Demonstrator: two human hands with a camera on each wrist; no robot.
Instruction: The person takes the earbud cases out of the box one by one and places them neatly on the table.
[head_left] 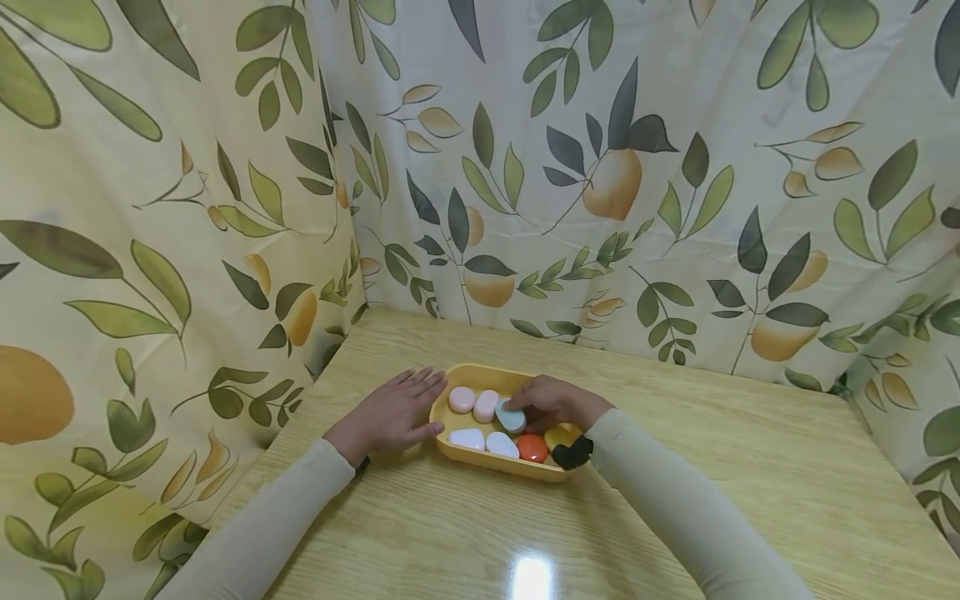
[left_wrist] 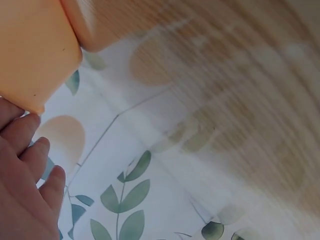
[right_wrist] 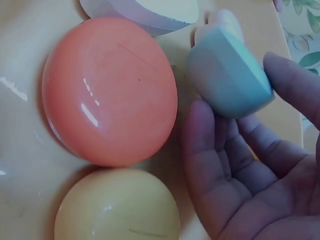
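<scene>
Piece in pale blue-green [head_left: 511, 419] pinched by right hand [head_left: 555, 402] at yellow-orange tray [head_left: 495, 463]

The pale piece is gripped by its edges, with digits set on opposite sides of it; the grip is narrowed only to the piece's own width, and the remaining fingers are bent beneath. It is seen tilted in the right wrist view, within the tray's outline; whether the tray floor is touched by it cannot be told. Beside it, two pink pieces [head_left: 461, 400] are placed toward the far left. Along the near side, two white pieces [head_left: 502, 445], an orange-red piece [head_left: 532, 448] and a yellow piece [right_wrist: 117, 207] are lined up, the last partly hidden in the head view. By the left hand [head_left: 393, 410], nothing is grasped: it is held flat, fingers nearly straight, and the tray's left end is touched. The tray is supported by a wood-grain table [head_left: 712, 433], which is backed by leaf-and-fruit curtains [head_left: 525, 167].
</scene>
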